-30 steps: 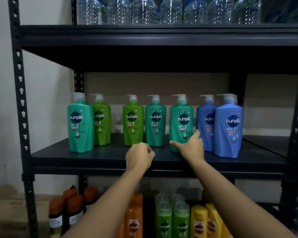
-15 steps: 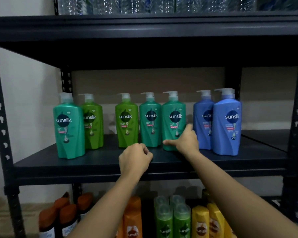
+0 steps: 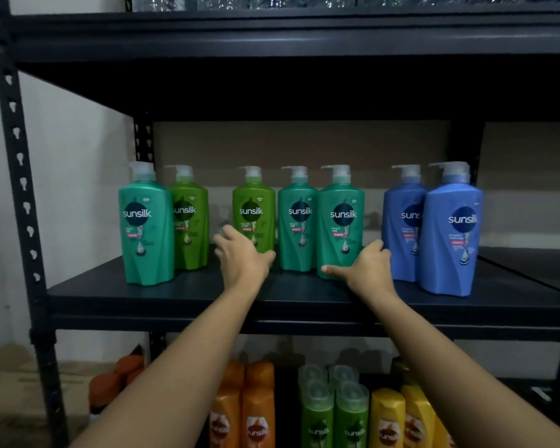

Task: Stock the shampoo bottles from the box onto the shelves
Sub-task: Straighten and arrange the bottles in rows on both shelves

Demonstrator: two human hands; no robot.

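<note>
Several Sunsilk pump bottles stand in a row on the black middle shelf (image 3: 304, 297): teal and light green ones at the left, two blue bottles (image 3: 450, 240) at the right. My right hand (image 3: 367, 271) grips the base of the rightmost teal bottle (image 3: 341, 202), thumb across its front and fingers round its right side. My left hand (image 3: 243, 258) is spread low against a light green bottle (image 3: 253, 202), fingers blurred at its left edge and thumb near its right edge. A second teal bottle (image 3: 298, 218) stands between the two.
Clear water bottles (image 3: 272, 1) line the top shelf. Orange (image 3: 259, 412), green (image 3: 317, 415) and yellow bottles (image 3: 387, 421) fill the shelf below. A cardboard box (image 3: 7, 386) sits on the floor at the lower left, beside the rack's perforated post (image 3: 17, 156).
My left hand has opened from a fist and moved forward to the light green bottle. My right hand stays on the teal bottle's base. The view has shifted slightly.
</note>
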